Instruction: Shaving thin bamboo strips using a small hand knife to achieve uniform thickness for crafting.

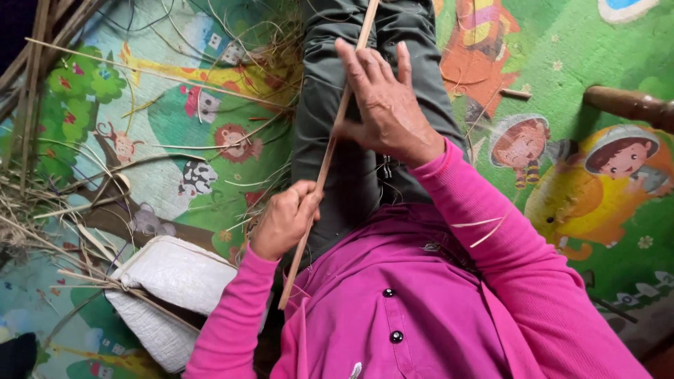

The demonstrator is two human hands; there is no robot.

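The left hand is gripping the cane low, probably steadying it, while the right hand, fingers spread, is pressing it against the lap.

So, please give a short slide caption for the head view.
Both hands, left hand and right hand, hold a thin cane strip over a colourful play mat.

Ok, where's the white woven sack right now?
In the head view the white woven sack lies folded at lower left on the cartoon play mat, just below the left hand gripping the long stick.
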